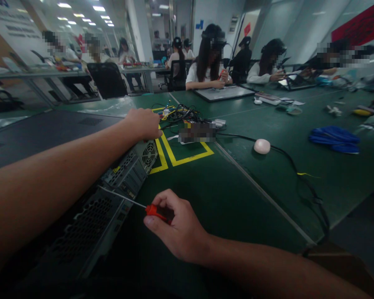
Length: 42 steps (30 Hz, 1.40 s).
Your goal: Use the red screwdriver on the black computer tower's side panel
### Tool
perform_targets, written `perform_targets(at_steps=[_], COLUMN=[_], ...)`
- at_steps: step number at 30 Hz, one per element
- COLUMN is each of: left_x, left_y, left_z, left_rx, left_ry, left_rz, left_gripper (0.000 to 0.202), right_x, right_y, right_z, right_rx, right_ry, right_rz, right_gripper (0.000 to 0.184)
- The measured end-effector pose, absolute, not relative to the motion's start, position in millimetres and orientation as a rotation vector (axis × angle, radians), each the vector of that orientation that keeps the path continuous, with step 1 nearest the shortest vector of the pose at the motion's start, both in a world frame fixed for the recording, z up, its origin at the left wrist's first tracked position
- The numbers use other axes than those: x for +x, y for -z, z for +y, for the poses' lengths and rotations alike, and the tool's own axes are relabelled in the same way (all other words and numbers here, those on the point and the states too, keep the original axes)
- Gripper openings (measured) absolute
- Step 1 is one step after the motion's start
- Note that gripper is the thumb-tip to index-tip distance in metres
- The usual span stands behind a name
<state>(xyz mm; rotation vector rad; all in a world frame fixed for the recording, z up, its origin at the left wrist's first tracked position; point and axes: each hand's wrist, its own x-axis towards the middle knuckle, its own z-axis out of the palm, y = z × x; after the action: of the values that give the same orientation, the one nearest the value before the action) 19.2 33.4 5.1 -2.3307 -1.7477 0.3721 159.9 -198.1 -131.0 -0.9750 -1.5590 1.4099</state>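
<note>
A dark desktop computer case (62, 131) lies on its side at the left, its metal back panel with fan grille and perforated vents facing right. My left hand (146, 123) is at the case's far back corner, closed over the edge with its fingertips partly hidden. In my right hand (182, 226) is a screwdriver (151, 210), its red handle between thumb and fingers. The thin shaft points left to the case's back panel; its tip is at the panel, but I cannot tell whether it sits in a screw.
Beyond the case lies a tangle of cables (187, 113) near yellow tape marks (191, 159). A pale rounded object (262, 146) sits by a black cable (286, 157). Blue bundled material (334, 139) lies at right. Across the green table (237, 199), people work at a flat panel (226, 93).
</note>
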Motion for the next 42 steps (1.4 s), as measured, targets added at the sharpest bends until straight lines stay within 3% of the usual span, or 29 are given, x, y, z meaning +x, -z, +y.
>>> perform_targets(at_steps=[16, 27, 31, 34, 38, 42], left_x=[18.0, 22.0, 20.4, 20.3, 20.5, 21.2], left_y=[-4.5, -7.8, -6.8, -6.8, -5.7, -4.7], left_z=[34.2, 28.3, 30.9, 31.6, 32.0, 31.6], left_rx=[-2.335, -2.341, -2.359, -2.356, -2.335, -2.327], left_ry=[-0.381, -0.384, -0.338, -0.342, -0.365, -0.342], left_rz=[-1.744, -1.754, -1.777, -1.783, -1.761, -1.774], left_gripper=[0.071, 0.072, 0.069, 0.068, 0.068, 0.069], right_x=[161.2, 159.8, 159.4, 158.8, 158.0, 157.9], right_y=[128.0, 133.6, 135.0, 135.0, 133.7, 130.9], right_z=[-198.5, -197.5, -197.4, -198.6, -200.0, -199.6], right_rx=[-1.018, -1.025, -0.998, -0.997, -1.032, -0.997], right_ry=[-1.401, -1.258, -1.221, -1.319, -1.407, -1.448], right_rz=[-1.57, -1.607, -1.661, -1.613, -1.529, -1.506], right_gripper=[0.041, 0.019, 0.025, 0.019, 0.037, 0.035])
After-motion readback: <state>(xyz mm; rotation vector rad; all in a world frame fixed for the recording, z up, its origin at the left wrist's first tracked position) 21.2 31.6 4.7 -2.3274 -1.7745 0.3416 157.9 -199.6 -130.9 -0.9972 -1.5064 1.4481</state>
